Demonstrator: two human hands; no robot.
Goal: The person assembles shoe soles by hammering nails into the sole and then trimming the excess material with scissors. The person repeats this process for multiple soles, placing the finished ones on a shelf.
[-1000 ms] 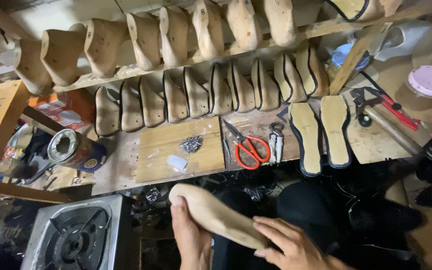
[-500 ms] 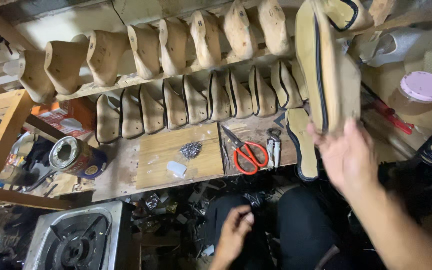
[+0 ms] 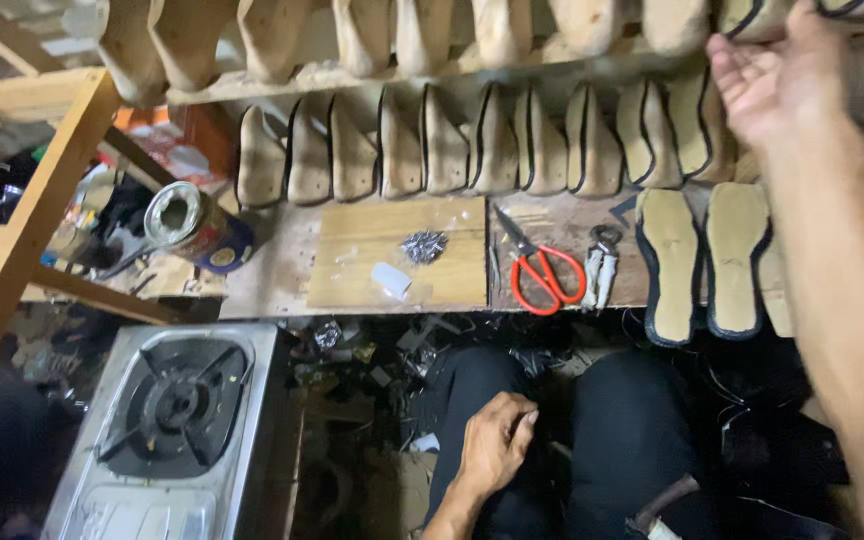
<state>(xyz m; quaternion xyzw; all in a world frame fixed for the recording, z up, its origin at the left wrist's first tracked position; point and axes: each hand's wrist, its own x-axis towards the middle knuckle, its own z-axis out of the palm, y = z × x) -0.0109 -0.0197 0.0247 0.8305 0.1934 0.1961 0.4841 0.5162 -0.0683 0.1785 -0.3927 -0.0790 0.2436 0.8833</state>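
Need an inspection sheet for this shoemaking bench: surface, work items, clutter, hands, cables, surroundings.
Surface: wooden bench, worn, with a lighter board lying on it.
Work items: wooden shoe lasts in a row against the back, more on the upper shelf; two dark-edged soles flat at the bench edge.
Clutter: orange-handled scissors, pincers, pile of tacks, tin can on its side.
Hands: right hand raised at the upper shelf, fingers open, holding nothing; left hand loosely curled on the lap.
Cables: nothing seen.
Surroundings: gas stove lower left, scraps on the floor, hammer by the knee.
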